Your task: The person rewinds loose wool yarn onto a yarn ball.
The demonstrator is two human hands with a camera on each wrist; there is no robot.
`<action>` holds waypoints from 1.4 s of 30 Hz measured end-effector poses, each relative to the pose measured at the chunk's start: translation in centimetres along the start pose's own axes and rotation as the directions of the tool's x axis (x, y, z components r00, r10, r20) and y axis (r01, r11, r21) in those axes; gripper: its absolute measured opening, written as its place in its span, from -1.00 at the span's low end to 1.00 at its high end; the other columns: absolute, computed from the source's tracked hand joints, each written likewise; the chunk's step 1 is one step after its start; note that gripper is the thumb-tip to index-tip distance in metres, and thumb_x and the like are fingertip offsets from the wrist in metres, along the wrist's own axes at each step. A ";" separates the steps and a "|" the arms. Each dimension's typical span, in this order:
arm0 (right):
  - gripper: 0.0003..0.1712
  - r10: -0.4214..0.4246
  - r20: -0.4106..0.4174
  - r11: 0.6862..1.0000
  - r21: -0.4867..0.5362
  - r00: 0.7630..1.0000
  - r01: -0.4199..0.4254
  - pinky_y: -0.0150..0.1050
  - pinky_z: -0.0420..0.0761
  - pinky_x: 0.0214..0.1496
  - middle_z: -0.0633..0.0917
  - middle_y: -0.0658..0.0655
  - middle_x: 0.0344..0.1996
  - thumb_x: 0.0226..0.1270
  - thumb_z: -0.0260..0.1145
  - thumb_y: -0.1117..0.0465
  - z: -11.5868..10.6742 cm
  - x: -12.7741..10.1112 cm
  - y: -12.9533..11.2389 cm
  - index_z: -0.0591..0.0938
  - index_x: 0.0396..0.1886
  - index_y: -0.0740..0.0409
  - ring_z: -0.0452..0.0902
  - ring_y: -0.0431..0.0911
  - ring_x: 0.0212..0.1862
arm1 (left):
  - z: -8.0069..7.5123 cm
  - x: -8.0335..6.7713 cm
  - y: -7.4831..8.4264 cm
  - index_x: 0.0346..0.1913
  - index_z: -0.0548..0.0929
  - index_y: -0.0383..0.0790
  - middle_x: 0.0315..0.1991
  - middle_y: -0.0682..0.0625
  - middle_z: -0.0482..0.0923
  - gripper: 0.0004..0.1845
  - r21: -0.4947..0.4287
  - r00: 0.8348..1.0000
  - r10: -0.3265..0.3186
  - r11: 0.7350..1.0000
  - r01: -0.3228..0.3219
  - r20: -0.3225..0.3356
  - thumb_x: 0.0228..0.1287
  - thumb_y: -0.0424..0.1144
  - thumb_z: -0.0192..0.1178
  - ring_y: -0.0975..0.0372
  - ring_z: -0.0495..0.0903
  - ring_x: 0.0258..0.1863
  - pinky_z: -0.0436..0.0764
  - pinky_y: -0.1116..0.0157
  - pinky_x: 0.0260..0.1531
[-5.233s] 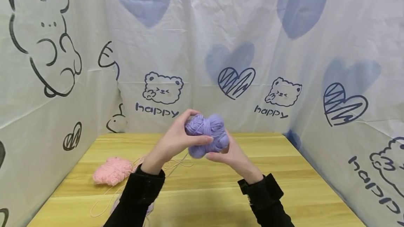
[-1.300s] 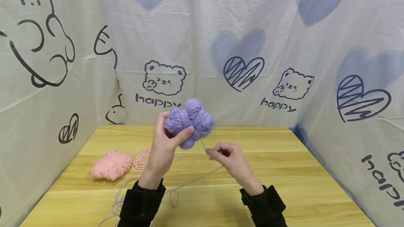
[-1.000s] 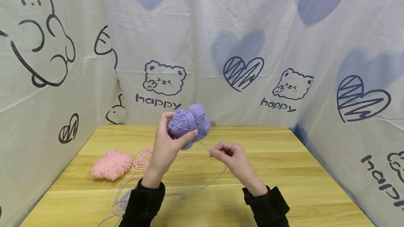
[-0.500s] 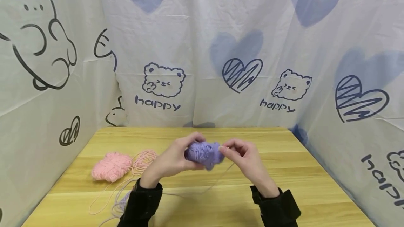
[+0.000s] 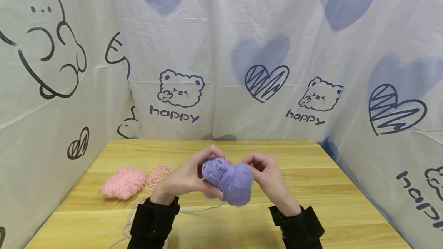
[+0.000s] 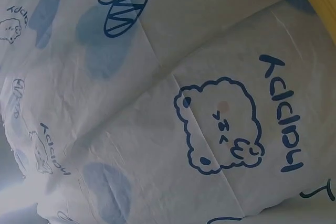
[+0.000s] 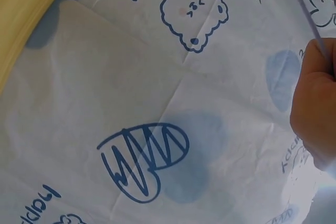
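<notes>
You hold the purple yarn ball [image 5: 228, 179] above the wooden table [image 5: 311, 203], your left hand [image 5: 187, 178] curled round its left side and your right hand [image 5: 268, 174] gripping its right. The pink yarn [image 5: 124, 181] lies on the table, well left of the ball.

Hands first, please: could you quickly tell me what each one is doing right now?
Left hand: grips the purple yarn ball.
Right hand: fingers curled on the same ball.

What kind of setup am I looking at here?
Probably a makeshift craft or recording booth: a wooden table walled in by printed bear-and-heart cloth, with purple yarn in hand and pink yarn lying beside.
</notes>
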State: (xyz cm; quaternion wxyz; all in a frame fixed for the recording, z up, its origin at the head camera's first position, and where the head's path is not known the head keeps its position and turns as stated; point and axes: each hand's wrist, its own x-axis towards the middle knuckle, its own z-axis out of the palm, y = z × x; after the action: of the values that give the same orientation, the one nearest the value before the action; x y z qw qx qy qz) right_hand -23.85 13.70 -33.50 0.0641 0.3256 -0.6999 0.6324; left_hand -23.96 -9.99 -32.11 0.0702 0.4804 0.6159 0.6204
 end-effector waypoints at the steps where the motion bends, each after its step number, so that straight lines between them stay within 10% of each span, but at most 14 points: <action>1: -0.92 0.007 0.006 1.000 0.013 1.000 -0.007 -0.44 0.50 -0.45 0.61 -0.15 -0.50 0.30 0.24 0.38 0.1 0.0 0.1 0.63 -0.32 0.16 0.45 -0.35 -0.45 | 0.1 0.0 0.2 0.06 0.37 -0.19 0.02 -0.05 0.52 -0.36 -0.025 0.999 -0.004 1.000 0.003 -0.033 -0.12 -0.55 0.42 0.20 0.56 -0.03 0.65 0.12 -0.03; 6: -0.83 0.054 0.051 0.998 0.021 0.997 -0.056 -0.42 0.38 -0.53 0.48 -0.19 -0.59 0.26 0.14 0.48 0.6 0.2 0.5 0.61 -0.33 0.19 0.34 -0.35 -0.53 | 0.8 0.1 1.6 0.06 0.34 -0.08 0.02 -0.06 0.50 -0.38 -0.062 0.963 -0.032 0.998 0.016 -0.269 -0.04 -0.49 0.41 0.13 0.58 -0.05 0.67 0.08 -0.08; 12: -0.79 0.131 0.115 0.991 -0.041 0.985 -0.127 -0.42 0.55 -0.29 0.62 -0.19 -0.43 0.35 0.23 0.31 1.8 0.4 0.7 0.61 -0.17 0.41 0.44 -0.34 -0.41 | 1.8 -0.2 3.2 0.10 0.29 -0.16 0.02 -0.19 0.51 -0.36 0.082 0.846 -0.053 0.990 0.113 -0.530 -0.01 -0.46 0.41 0.07 0.62 -0.03 0.69 0.10 -0.12; 15: -0.80 0.114 0.136 0.993 -0.042 0.984 -0.109 -0.44 0.52 -0.30 0.61 -0.11 -0.44 0.37 0.23 0.27 2.2 0.4 0.6 0.60 -0.27 0.39 0.39 -0.33 -0.43 | 2.1 -0.4 3.5 0.11 0.28 -0.19 0.03 -0.21 0.51 -0.35 0.134 0.817 -0.034 0.982 0.135 -0.575 0.00 -0.45 0.41 0.04 0.62 -0.03 0.70 0.14 -0.14; 22: -0.78 0.103 0.151 0.994 -0.056 0.983 -0.095 -0.32 0.22 -0.54 0.43 -0.07 -0.60 0.38 0.22 0.26 2.7 -0.5 0.9 0.55 -0.41 0.36 0.13 -0.26 -0.58 | 2.7 -0.7 2.8 0.06 0.31 -0.21 -0.03 -0.21 0.53 -0.37 0.234 0.796 0.029 0.962 0.143 -0.605 -0.04 -0.42 0.45 0.08 0.64 -0.10 0.71 0.21 -0.19; 34: -0.81 0.052 0.184 0.996 -0.075 0.982 -0.039 -0.36 0.31 -0.53 0.62 -0.05 -0.49 0.39 0.19 0.28 2.2 -1.3 1.0 0.65 -0.33 0.31 0.21 -0.35 -0.54 | 2.3 -0.4 1.2 0.03 0.33 -0.14 -0.05 -0.16 0.54 -0.36 0.300 0.776 0.015 0.927 0.225 -0.630 -0.09 -0.37 0.49 0.07 0.61 -0.11 0.70 0.31 -0.22; 42: -0.84 -0.011 0.221 0.994 -0.105 0.975 0.035 -0.28 0.20 -0.62 0.51 0.24 -0.60 0.37 0.22 0.28 1.9 -0.5 -0.3 0.68 -0.29 0.27 0.12 -0.30 -0.61 | 1.2 -0.1 0.7 0.00 0.41 -0.10 -0.08 -0.07 0.61 -0.36 0.495 0.806 0.097 0.830 0.259 -0.584 -0.18 -0.40 0.52 0.15 0.61 -0.10 0.66 0.27 -0.11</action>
State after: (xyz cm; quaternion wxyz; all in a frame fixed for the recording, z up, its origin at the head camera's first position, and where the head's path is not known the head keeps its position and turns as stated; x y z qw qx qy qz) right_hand -22.71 12.10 -33.86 0.0109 0.3977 -0.7323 0.5526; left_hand -22.73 -9.36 -31.79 -0.2372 0.2364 0.7797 0.5290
